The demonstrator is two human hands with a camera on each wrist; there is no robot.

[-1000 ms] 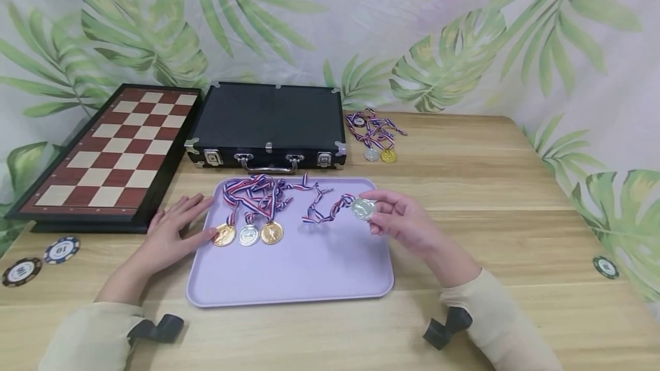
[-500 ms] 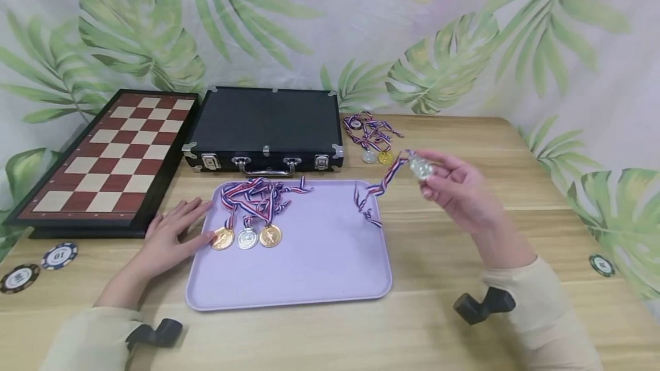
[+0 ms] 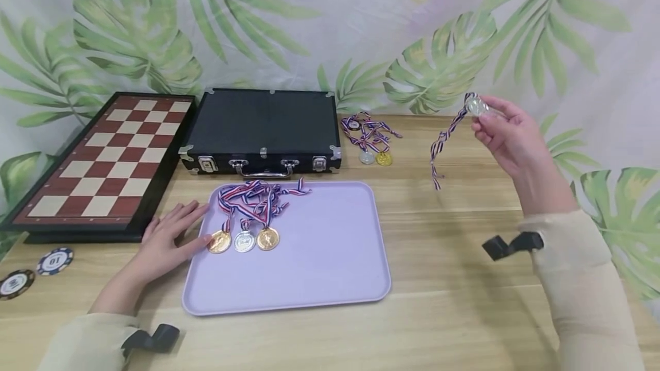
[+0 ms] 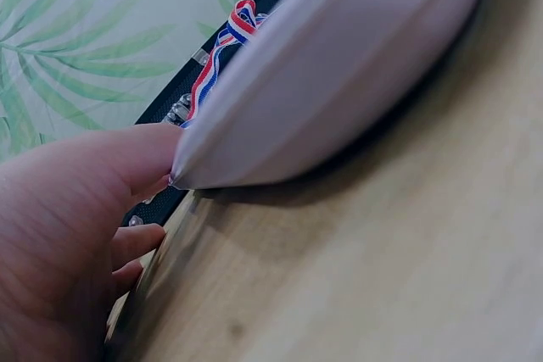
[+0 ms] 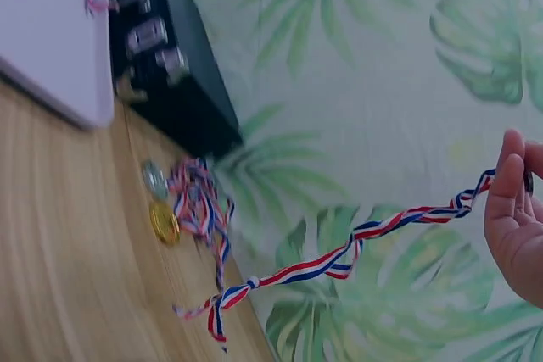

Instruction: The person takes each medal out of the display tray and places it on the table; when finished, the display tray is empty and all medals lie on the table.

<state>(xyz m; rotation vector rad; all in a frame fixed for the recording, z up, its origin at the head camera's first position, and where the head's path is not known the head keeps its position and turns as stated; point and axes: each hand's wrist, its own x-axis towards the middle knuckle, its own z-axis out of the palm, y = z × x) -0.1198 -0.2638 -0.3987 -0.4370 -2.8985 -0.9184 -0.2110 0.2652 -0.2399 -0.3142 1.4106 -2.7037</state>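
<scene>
A person's right hand point(image 3: 510, 130) pinches a silver medal point(image 3: 476, 106) between thumb and fingers above the wooden table point(image 3: 330, 339), at two o'clock from the lilac tray point(image 3: 319, 256), its knotted striped ribbon point(image 5: 301, 270) dangling toward seven o'clock. The left hand point(image 3: 172, 239) rests at the tray's nine o'clock edge, fingers extended and thumb apart from them, the thumb's tip at the rim by a gold medal point(image 3: 220, 242); whether it touches the medal cannot be told. Toward three o'clock from that piece lie a second silver medal point(image 3: 244, 241) and another gold medal point(image 3: 268, 239). Outside the tray, a black case point(image 3: 265, 122) sits at twelve o'clock, a chessboard point(image 3: 110, 159) at ten.
</scene>
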